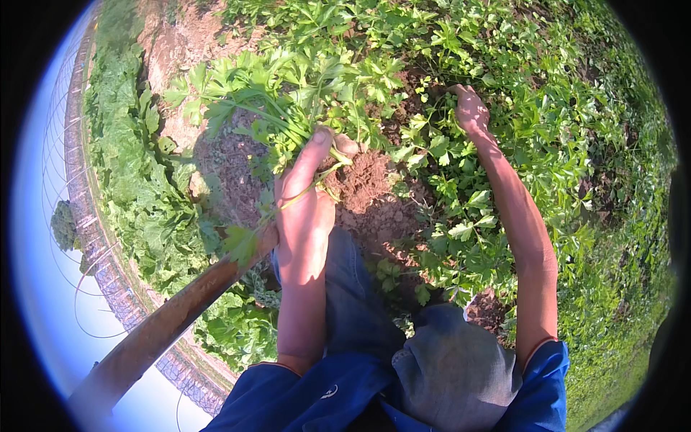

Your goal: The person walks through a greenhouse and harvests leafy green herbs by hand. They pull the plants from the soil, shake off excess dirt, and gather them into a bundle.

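My left hand [305, 183] is closed around the stalks of an uprooted leafy plant that looks like celery [286, 121]. Its leaves spread up and to the left, and a clump of soil-covered roots [364, 181] hangs at the right of the fist. One thin stem lies across my wrist. Further right, my right hand [471, 110] reaches down among similar plants [440, 146] still standing in the bed. Leaves and shade hide its fingertips, so what it grips is unclear. Behind my left wrist ends the visible part of a wooden pole [183, 308], slanting up from the lower left.
Dense green plants [588, 216] cover the right side. Broad-leaved greens [135, 162] grow in a row at left, beside bare soil [181, 70]. Beyond them runs a long wall or fence [92, 178] with coiled wire. My jeans-covered knees [453, 362] are close below.
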The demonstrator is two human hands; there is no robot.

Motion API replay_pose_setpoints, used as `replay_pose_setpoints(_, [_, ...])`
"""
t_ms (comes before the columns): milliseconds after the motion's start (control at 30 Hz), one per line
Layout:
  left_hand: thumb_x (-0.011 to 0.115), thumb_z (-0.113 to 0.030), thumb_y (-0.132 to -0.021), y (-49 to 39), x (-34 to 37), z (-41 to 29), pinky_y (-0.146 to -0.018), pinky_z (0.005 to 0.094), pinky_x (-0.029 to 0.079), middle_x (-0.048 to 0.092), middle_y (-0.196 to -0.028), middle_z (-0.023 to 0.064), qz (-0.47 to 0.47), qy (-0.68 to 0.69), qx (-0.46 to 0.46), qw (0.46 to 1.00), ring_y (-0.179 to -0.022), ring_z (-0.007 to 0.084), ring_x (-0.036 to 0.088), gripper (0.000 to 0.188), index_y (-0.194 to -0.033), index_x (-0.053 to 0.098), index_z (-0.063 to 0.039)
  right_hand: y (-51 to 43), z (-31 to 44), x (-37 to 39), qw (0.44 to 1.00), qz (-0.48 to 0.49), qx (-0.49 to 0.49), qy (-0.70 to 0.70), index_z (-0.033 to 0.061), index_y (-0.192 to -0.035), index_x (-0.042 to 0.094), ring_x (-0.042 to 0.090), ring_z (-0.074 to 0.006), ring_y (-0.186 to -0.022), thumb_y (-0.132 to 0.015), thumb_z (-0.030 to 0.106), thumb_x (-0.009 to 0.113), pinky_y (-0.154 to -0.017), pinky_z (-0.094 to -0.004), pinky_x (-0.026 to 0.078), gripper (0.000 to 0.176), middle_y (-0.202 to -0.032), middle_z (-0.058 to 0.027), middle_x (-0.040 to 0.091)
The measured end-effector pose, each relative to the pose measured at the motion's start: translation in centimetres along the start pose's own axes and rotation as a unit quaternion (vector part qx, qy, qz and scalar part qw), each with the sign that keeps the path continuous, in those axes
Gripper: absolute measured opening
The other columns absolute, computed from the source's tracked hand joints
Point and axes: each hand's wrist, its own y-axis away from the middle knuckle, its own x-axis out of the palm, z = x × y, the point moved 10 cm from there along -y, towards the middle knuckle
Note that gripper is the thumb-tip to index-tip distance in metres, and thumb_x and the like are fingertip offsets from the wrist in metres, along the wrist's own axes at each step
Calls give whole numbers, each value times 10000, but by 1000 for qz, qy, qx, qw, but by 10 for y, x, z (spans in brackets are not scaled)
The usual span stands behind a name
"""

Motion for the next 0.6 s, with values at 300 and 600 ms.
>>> replay_pose_setpoints(300, [581, -219, -981, -3, 11, -1, -873, 312, 479, 673, -932, 82, 11, -5, 12, 1000, -898, 168, 634, 248, -1036, 654, 12, -9, -10, -15, 988, -121, -98, 15, 59, -1029, 655, 654, -302, -937, -888, 271, 595, -878, -413, 529, 262, -982, -124, 694])
replay_pose_setpoints(600, [582, -207, -979, -4, 4, -1, -878, 329, 467, 658, -933, 76, 1, -27, 24, 999, -899, 173, 623, 222, -1072, 611, -8, 31, -14, -39, 892, -361, -233, -138, 18, -928, 656, 619, -361, -754, -844, 212, 663, -695, -429, 517, 211, -823, -165, 649])
